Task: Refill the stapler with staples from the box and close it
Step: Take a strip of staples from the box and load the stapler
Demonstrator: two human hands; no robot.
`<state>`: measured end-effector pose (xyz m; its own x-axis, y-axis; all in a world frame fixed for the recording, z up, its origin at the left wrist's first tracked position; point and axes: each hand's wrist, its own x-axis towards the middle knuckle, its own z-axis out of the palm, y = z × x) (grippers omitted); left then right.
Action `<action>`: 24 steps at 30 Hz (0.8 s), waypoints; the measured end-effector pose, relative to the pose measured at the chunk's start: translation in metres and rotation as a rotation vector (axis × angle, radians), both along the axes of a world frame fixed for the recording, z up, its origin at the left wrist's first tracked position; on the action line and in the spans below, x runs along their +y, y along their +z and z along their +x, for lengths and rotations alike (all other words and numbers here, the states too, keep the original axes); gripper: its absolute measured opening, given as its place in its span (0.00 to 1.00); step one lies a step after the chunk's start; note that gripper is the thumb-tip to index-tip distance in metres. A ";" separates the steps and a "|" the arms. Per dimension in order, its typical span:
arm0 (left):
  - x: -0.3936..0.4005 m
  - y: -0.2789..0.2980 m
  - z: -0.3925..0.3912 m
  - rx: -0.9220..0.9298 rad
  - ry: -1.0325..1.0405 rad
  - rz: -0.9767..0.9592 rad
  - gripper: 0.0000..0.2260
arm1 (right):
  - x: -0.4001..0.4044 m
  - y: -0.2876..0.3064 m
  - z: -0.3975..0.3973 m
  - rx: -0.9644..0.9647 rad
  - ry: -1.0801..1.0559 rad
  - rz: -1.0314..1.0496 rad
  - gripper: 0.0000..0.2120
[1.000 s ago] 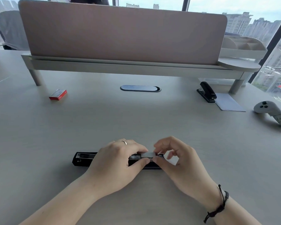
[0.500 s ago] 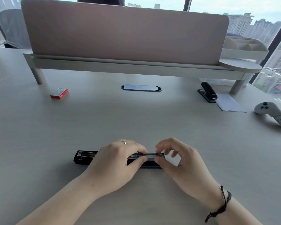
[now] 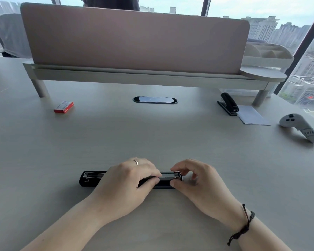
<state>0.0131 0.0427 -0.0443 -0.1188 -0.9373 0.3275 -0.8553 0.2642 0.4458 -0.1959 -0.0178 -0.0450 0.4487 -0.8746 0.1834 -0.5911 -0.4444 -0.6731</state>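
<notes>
A red staple box lay toward the desk's far left edge, well apart from the work. Near the front edge, a black stapler lay folded open flat. The left hand was closed over its middle, pinning it. The right hand pinched the silver magazine's right end between thumb and fingers. A second stapler stood far right.

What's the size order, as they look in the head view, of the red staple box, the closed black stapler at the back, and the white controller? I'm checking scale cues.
1. White controller.
2. Closed black stapler.
3. Red staple box.
The controller lies slightly nearer the camera, so first place is unsure.
</notes>
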 end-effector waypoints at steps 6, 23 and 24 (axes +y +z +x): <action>-0.001 0.000 0.000 -0.151 -0.104 0.021 0.17 | -0.002 -0.004 0.000 -0.013 0.036 0.026 0.07; 0.019 0.020 0.073 0.138 0.124 0.324 0.12 | -0.004 -0.006 -0.003 -0.010 0.045 0.041 0.07; 0.023 0.022 0.078 0.174 0.143 0.347 0.12 | -0.004 -0.006 -0.003 -0.012 0.047 0.042 0.07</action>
<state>0.0907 0.0652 -0.0227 0.0503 -0.9987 -0.0072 -0.7764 -0.0437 0.6288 -0.1987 -0.0222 -0.0510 0.4871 -0.8598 0.1529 -0.5619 -0.4427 -0.6988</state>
